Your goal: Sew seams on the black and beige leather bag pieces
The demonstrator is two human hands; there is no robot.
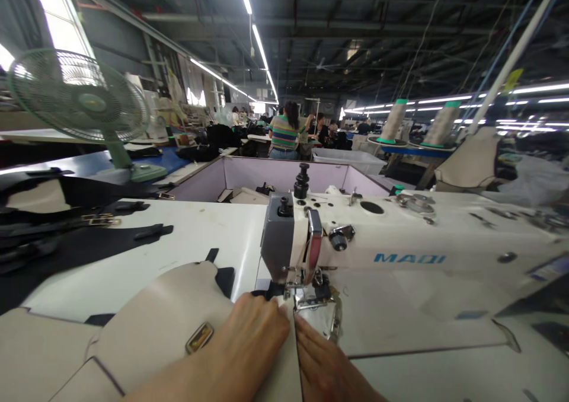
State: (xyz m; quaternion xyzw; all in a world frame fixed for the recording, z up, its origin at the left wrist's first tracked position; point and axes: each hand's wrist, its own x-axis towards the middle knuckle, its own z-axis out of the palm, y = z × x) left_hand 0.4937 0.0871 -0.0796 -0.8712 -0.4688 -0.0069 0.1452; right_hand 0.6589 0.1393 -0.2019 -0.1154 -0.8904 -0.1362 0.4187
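A beige leather-like panel with black tabs and a gold-coloured buckle lies on the sewing machine bed, one strip running up to the presser foot. My left hand is curled over this strip just in front of the foot, its fingertips pressed on the material and the thumb hidden. On the strip's right edge rests my right hand, fingers stretched out and flat, near the metal plate by the needle. The white sewing machine extends to the right; its needle tip is too small to make out.
Black straps with buckles are piled at the left. A green fan stands behind them. Beyond the machine is a lilac-walled bin holding beige pieces. Thread cones stand at the back right. A person in a striped shirt is farther off.
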